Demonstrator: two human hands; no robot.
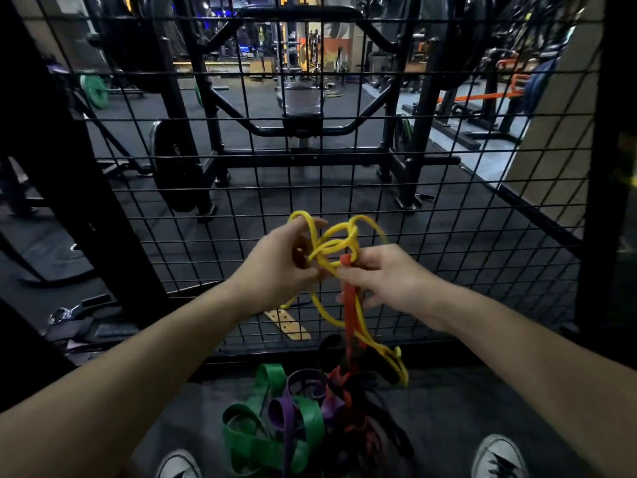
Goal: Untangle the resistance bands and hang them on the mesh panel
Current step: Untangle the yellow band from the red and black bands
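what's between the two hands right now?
In the head view, the yellow band's knot sits between the left hand and right hand, with the red band hanging down from it. Mesh panel behind.

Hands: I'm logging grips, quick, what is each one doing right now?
Left hand: grips the yellow band at the knot.
Right hand: pinches the red band just below the knot.
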